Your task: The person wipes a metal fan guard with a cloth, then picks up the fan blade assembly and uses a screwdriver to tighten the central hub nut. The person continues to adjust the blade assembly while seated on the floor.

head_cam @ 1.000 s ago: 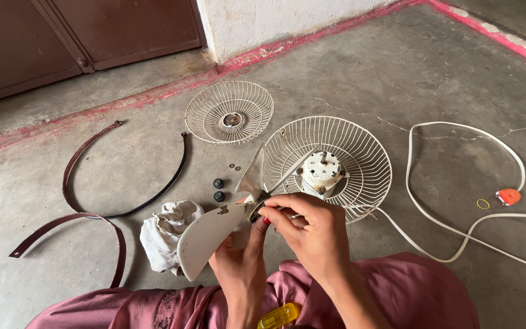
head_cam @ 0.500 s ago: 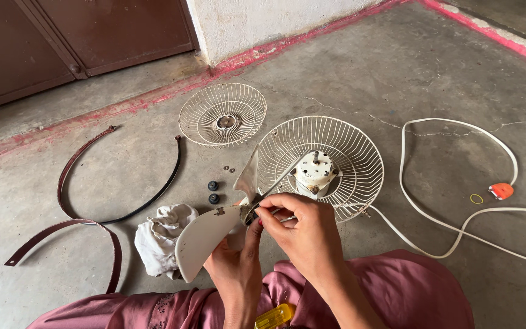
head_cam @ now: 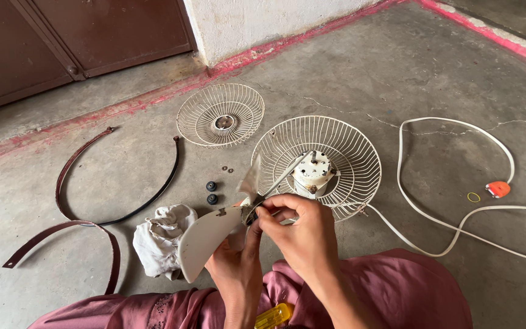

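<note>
A cream fan blade (head_cam: 205, 239) is held up over my lap. My left hand (head_cam: 235, 265) grips it from below near the hub. My right hand (head_cam: 302, 234) pinches at the hub of the blade with its fingertips. Just beyond lies the rear wire fan guard (head_cam: 351, 143) with the white motor (head_cam: 313, 172) at its middle. The front wire guard (head_cam: 220, 116) lies farther back on the concrete floor.
A crumpled white rag (head_cam: 162, 239) lies left of the blade. Two black knobs (head_cam: 212, 192) and small washers sit nearby. Dark curved rim bands (head_cam: 68, 183) lie at left. A white cord (head_cam: 458, 210) with an orange plug (head_cam: 498, 189) runs at right. A yellow screwdriver handle (head_cam: 273, 315) rests on my lap.
The hands stay on the blade hub; the right fingers have shifted slightly at the hub. The view has drifted a little.
</note>
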